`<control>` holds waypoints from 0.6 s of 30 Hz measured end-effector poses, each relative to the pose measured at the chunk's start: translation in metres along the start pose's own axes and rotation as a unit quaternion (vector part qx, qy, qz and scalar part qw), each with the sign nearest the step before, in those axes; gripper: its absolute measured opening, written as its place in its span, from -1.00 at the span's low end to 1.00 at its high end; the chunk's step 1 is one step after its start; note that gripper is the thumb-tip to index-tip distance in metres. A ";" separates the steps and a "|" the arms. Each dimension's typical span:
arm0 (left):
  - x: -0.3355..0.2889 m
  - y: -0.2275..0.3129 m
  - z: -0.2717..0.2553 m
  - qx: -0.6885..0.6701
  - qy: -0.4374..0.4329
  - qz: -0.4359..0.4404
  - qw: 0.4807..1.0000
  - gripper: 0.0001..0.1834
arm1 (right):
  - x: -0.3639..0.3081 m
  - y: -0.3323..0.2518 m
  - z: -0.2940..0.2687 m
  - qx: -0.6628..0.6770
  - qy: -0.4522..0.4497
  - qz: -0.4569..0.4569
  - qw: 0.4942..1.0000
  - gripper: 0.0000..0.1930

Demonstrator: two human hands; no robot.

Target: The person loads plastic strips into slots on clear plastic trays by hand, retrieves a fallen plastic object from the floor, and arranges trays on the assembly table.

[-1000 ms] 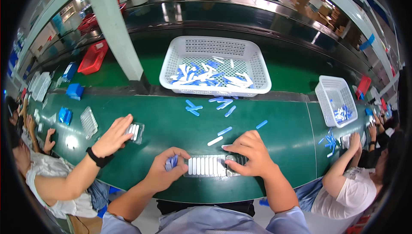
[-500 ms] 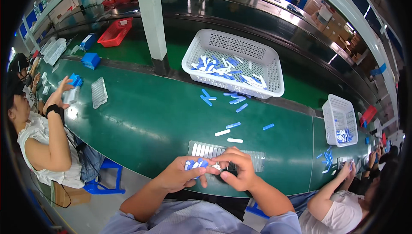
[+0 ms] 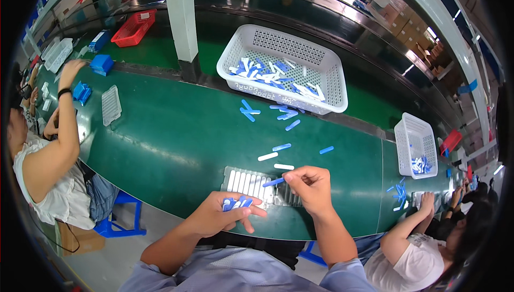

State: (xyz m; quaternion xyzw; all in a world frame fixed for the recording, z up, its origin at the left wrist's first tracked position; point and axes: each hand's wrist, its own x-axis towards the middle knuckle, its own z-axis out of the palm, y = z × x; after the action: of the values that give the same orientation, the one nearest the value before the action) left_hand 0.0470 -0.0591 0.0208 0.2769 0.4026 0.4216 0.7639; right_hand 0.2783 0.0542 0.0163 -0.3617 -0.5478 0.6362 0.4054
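My left hand (image 3: pixel 214 218) is closed round a bunch of small blue-and-white plastic sticks (image 3: pixel 236 203), palm partly turned up. My right hand (image 3: pixel 312 189) pinches one blue stick (image 3: pixel 273 182) between thumb and forefinger. That stick is over a clear ribbed plastic tray (image 3: pixel 290 199) at the table's near edge. In the tray's left part a row of white sticks (image 3: pixel 242 180) lies side by side in the slots; slots to the right show dark. Just beyond the tray lie two loose white sticks (image 3: pixel 267 156) and a blue stick (image 3: pixel 281 147).
A large white perforated basket (image 3: pixel 337 85) of sticks stands at the back, near a post (image 3: pixel 181 19). More sticks lie below it on the green table (image 3: pixel 176 126). Co-workers sit left and right; a smaller white basket (image 3: pixel 402 142) stands at right, a second clear tray (image 3: pixel 111 106) at left.
My right hand has moved away from my left, up and to the right, with a blue stick in its pinch. More of the filled tray shows. The left co-worker's raised arm has shifted.
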 end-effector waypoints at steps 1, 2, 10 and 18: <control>0.001 0.000 -0.001 0.011 -0.003 0.001 1.000 -0.58 | 0.000 -0.001 -0.002 -0.002 -0.003 -0.002 1.000 -0.92; 0.001 0.001 -0.001 0.023 -0.006 0.003 1.000 -0.57 | 0.001 -0.002 -0.005 0.004 -0.004 0.016 1.000 -0.91; 0.005 0.000 0.007 -0.032 0.071 0.007 0.997 -0.60 | 0.008 -0.011 -0.034 0.093 -0.054 0.033 0.994 -0.90; 0.020 -0.007 0.009 -0.091 0.036 -0.039 0.994 -0.58 | 0.018 -0.012 -0.037 -0.377 -0.184 -0.108 0.902 -0.94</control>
State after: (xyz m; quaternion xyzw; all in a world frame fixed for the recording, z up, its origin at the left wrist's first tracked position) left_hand 0.0640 -0.0462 0.0127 0.1750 0.4003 0.4360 0.7868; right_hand 0.3057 0.0857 0.0224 -0.3029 -0.8469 0.3901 0.1974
